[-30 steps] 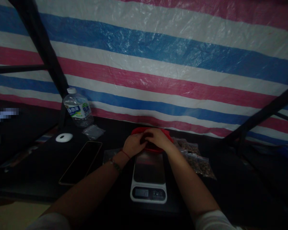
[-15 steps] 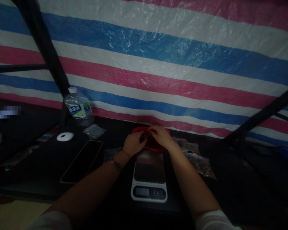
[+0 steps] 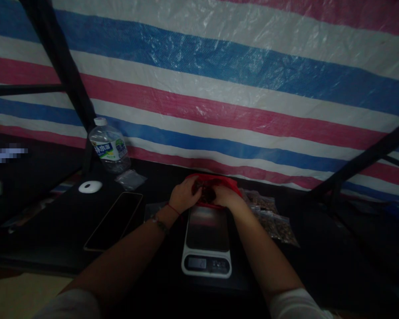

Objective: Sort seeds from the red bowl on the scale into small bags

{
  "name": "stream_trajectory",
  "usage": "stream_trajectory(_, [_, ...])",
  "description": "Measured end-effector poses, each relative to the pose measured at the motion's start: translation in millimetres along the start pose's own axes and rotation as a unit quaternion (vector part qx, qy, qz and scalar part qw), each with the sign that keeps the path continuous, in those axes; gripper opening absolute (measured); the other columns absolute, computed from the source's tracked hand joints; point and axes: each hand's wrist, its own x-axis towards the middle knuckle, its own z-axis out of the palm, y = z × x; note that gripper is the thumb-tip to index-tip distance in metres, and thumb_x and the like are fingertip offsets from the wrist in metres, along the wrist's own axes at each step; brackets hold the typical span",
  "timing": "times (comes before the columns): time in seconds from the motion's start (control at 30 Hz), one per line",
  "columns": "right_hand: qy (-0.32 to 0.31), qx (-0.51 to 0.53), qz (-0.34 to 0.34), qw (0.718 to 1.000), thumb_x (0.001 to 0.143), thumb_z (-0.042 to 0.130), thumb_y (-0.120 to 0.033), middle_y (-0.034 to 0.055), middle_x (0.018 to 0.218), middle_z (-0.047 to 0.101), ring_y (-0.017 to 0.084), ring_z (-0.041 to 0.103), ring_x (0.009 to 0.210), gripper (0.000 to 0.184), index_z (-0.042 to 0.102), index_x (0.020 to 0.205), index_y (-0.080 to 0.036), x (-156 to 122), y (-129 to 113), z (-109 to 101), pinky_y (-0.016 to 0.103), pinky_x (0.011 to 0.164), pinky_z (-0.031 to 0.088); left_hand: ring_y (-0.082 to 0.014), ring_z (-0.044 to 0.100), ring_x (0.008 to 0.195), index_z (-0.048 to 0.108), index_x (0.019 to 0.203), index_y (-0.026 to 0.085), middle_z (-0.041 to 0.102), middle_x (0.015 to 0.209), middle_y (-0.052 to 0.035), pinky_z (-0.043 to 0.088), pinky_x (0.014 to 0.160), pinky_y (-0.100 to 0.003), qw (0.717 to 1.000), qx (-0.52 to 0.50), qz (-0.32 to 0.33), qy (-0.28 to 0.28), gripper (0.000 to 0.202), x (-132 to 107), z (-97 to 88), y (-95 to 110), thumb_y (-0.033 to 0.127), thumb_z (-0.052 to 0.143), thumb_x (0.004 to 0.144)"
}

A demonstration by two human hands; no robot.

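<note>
A red plastic bag (image 3: 231,182) lies with its mouth spread behind a white kitchen scale (image 3: 206,270), its inside dark. My left hand (image 3: 183,196) is closed at the left edge of the bag, fingers curled round it. Reaching into the mouth from the right, my right hand (image 3: 224,197) has its fingers hidden among the dark contents. The scale's metal plate (image 3: 208,232) carries nothing, and its small display is lit, the digits hard to read. Just right of the bag lie several clear zip bags (image 3: 277,226) filled with brownish bits.
Left of the scale are a black phone (image 3: 115,221), a clear flat bag (image 3: 153,210), a white rounded case (image 3: 90,186) and a small zip bag (image 3: 131,178). A clear plastic bottle (image 3: 109,148) stands behind them. Striped sheeting (image 3: 219,106) and dark metal posts (image 3: 66,79) border the black table.
My right hand has gone down deeper into the red bag. The bag's mouth is spread wider, and more of its red edge shows.
</note>
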Motion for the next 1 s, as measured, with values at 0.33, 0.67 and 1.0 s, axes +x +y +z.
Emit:
stream_trajectory(0.33, [0.032,0.025,0.017,0.999,0.071,0.064,-0.008,0.0158,0.105,0.07,0.025,0.067,0.091,0.039,0.066,0.11,-0.013,8,6,5,0.029,0.077,0.05,-0.0215,0.059,0.11,0.049,0.125,0.016,0.062,0.118,-0.0098,0.048,0.097,-0.035,0.996,-0.07,0.029,0.054,0.044,-1,-1.6,0,0.031,0.053,0.084])
stream_trajectory(0.67, [0.181,0.12,-0.081,0.973,0.081,0.048,-0.004,0.0093,0.106,0.069,0.017,0.061,0.101,0.03,0.068,0.102,-0.013,21,6,8,0.028,0.092,0.043,-0.0206,0.06,0.108,0.047,0.128,0.017,0.062,0.119,-0.0088,0.047,0.097,-0.034,0.993,-0.093,0.004,0.078,0.047,0,-0.3,-2,0.029,0.055,0.083])
stream_trajectory(1.0, [0.093,0.09,-0.111,0.985,0.077,0.067,-0.026,0.0102,0.119,0.064,0.022,0.059,0.106,0.043,0.061,0.12,-0.019,24,-9,15,0.031,0.093,0.042,-0.02,0.06,0.107,0.051,0.124,0.017,0.063,0.117,-0.0079,0.048,0.096,-0.034,0.991,-0.098,-0.017,0.086,0.043,2,2.9,-5,0.028,0.054,0.083])
